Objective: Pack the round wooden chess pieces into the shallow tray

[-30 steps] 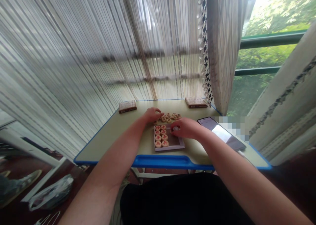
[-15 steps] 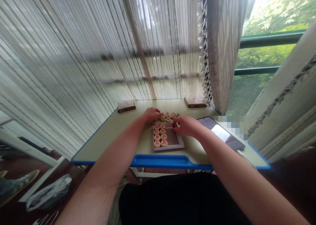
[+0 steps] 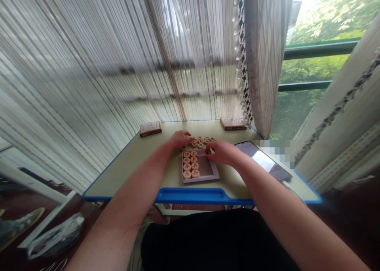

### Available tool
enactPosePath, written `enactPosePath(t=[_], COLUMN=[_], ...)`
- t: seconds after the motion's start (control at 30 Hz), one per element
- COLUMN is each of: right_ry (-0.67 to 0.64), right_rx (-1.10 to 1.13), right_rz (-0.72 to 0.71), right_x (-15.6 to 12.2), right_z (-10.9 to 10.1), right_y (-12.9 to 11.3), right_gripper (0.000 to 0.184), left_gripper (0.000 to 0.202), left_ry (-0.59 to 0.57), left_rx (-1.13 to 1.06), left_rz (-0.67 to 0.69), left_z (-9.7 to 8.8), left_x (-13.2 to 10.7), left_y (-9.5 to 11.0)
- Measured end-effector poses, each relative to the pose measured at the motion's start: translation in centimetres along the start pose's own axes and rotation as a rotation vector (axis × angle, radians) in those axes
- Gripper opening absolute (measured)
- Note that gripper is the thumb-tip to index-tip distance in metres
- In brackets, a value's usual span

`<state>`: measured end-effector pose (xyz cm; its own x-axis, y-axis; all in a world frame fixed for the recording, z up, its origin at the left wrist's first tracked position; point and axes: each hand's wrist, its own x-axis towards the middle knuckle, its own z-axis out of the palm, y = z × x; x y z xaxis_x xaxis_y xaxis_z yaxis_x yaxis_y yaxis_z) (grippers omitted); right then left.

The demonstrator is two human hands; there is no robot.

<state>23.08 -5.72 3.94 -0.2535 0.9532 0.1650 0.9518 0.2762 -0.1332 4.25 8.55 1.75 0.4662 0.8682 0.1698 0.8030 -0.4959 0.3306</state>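
Note:
In the head view, round wooden Chinese chess pieces lie in a loose cluster on the table. My left hand rests at the cluster's left side, fingers parted and bent over the pieces. A shallow open box sits nearer to me, its left half holding two columns of red-marked Chinese chess pieces; bare floor shows in its right half. My right hand is at the box's far right corner, thumb and fingers pinched round a Chinese chess piece that they mostly cover.
Two flat boxes stand at the table's back: one at the left, one at the right. A large phone or tablet with a cable lies right of my right hand. Blue edging with a tray groove runs along the table's front.
The whole view has shifted slightly. Both hands keep nearly the same places, the left at the cluster and the right at the box corner. The pieces in the box look unchanged.

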Motion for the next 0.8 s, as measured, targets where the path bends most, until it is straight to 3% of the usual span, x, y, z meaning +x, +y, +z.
enactPosePath(t=[0.2,0.3,0.47,0.6,0.8], right_ry=[0.030,0.125,0.312,0.311,0.260], right_rx=[0.083,0.142,0.087,0.025,0.035], right_rz=[-0.013,-0.029,0.202,0.214,0.154], right_x=[-0.2,-0.2,0.8,2.2,3.6], right_z=[-0.4,-0.9,0.0,1.8,3.1], right_y=[0.2,0.8,3.3,4.5,4.0], right_gripper=[0.026,0.030,0.030,0.035,0.031], left_gripper=[0.059,0.057,0.055,0.054,0.053], left_ry=[0.016,0.016,0.018,0.018,0.041], left_rx=[-0.011,-0.011,-0.018,-0.010,0.008], left_rz=[0.004,0.016,0.022,0.032,0.050], left_z=[-0.1,-0.2,-0.4,-0.5,-0.6], left_x=[-0.1,-0.3,-0.5,-0.5,-0.4], left_y=[0.0,0.2,0.4,0.4,0.4])
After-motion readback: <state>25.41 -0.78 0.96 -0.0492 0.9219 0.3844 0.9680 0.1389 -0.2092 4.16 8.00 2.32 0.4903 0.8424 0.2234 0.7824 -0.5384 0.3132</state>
